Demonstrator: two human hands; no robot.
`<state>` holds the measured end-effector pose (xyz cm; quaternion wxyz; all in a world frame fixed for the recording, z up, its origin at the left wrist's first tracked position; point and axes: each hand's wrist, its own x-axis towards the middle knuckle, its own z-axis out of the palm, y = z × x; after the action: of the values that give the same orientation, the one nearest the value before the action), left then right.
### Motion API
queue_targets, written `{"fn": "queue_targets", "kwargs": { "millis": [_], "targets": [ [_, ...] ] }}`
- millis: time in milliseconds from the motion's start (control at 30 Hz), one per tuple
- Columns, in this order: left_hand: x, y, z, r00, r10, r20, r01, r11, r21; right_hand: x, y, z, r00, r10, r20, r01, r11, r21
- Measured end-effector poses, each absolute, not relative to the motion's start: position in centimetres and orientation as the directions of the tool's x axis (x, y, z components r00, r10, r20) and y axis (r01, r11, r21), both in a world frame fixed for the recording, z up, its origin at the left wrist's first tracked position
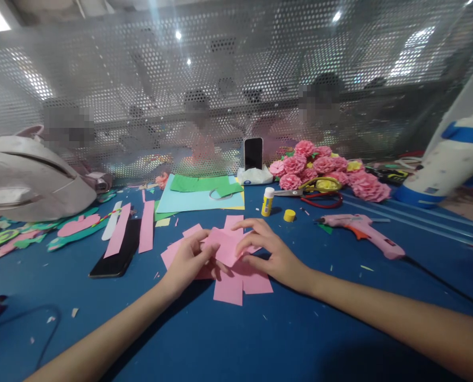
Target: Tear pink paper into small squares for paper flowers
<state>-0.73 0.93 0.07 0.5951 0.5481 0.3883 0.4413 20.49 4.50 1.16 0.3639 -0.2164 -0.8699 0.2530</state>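
A small square of pink paper (225, 247) is held just above a spread of pink paper pieces (229, 289) on the blue table. My left hand (194, 257) grips the square's left side between thumb and fingers. On its right edge, the curled fingers of my right hand (270, 252) pinch the same sheet. Several pink pieces fan out under both hands, partly hidden by them. Beyond my right hand stands an uncapped glue stick (267, 202), with its yellow cap (289, 215) lying beside it.
A pink glue gun (359, 228) with a black cord lies right. Scissors (316, 197) and pink paper flowers (324, 167) sit behind. Left are a black phone (119, 254), pink strips (146, 228) and a bag (33, 180). Coloured sheets (199, 200) lie before a perforated metal screen (160, 79).
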Motion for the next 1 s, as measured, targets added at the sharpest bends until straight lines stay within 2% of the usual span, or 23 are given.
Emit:
{"fn": "queue_targets", "kwargs": {
  "millis": [100, 200, 300, 433, 733, 867, 1000],
  "targets": [
    [-0.1, 0.3, 0.0, 0.349, 0.937, 0.032, -0.062, -0.011, 0.998, 20.1, 4.2, 0.8, -0.601, 0.642, 0.476, 0.197, 0.696, -0.690],
    [0.5, -0.5, -0.1, 0.379, 0.923, 0.070, 0.003, -0.077, 0.997, 19.8, 4.2, 0.2, -0.602, 0.662, 0.446, 0.189, 0.661, -0.726],
    [0.8, -1.0, -0.2, 0.387, 0.920, 0.063, 0.047, -0.088, 0.995, 19.7, 4.3, 0.1, -0.655, 0.588, 0.474, 0.143, 0.713, -0.687],
    [0.9, -0.9, -0.6, 0.363, 0.930, 0.061, 0.012, -0.070, 0.997, 19.9, 4.1, 0.6, -0.701, 0.508, 0.500, 0.092, 0.760, -0.643],
    [1.2, -1.1, 0.5, 0.388, 0.921, 0.019, -0.079, 0.013, 0.997, 19.9, 4.2, 0.6, -0.621, 0.638, 0.456, 0.261, 0.717, -0.646],
    [1.6, -1.6, 0.4, 0.395, 0.919, -0.005, -0.104, 0.050, 0.993, 19.8, 4.2, 0.6, -0.612, 0.649, 0.452, 0.254, 0.703, -0.665],
    [2.0, -1.8, -0.2, 0.381, 0.921, -0.083, -0.047, 0.108, 0.993, 19.8, 4.1, 0.7, -0.614, 0.636, 0.467, 0.234, 0.712, -0.662]
  ]
}}
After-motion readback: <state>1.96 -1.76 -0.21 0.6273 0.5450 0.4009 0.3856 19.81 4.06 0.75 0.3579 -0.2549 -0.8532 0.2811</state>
